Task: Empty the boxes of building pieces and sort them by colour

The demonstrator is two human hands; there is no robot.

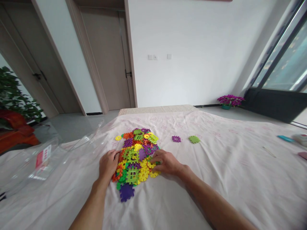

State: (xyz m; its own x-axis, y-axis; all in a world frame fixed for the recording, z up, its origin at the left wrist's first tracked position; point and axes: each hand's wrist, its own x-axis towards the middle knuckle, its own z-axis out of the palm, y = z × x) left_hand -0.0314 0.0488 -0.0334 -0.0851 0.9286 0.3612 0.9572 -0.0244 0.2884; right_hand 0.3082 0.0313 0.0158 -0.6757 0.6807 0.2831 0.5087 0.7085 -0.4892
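A heap of plastic interlocking building pieces [133, 156] lies on the cloth before me, with square and round notched shapes in purple, green, yellow and orange. Against the heap's left side rests my left hand [109, 164], its fingers loosely bent by orange pieces and holding nothing that I can see. My right hand [165, 162] touches the right side, thumb and fingers apart around yellow notched discs [144, 174] and a bit of green. At the near end lies a solid purple square [126, 192]. A purple square frame [176, 139] and a green piece [194, 139] lie apart to the right.
Clear plastic packaging [44, 161] with a red and white label spreads over the left side. The pale cloth [216, 166] is wrinkled. At the far right are a blue object [285, 138], a thin stick [269, 151] and a white object [300, 139].
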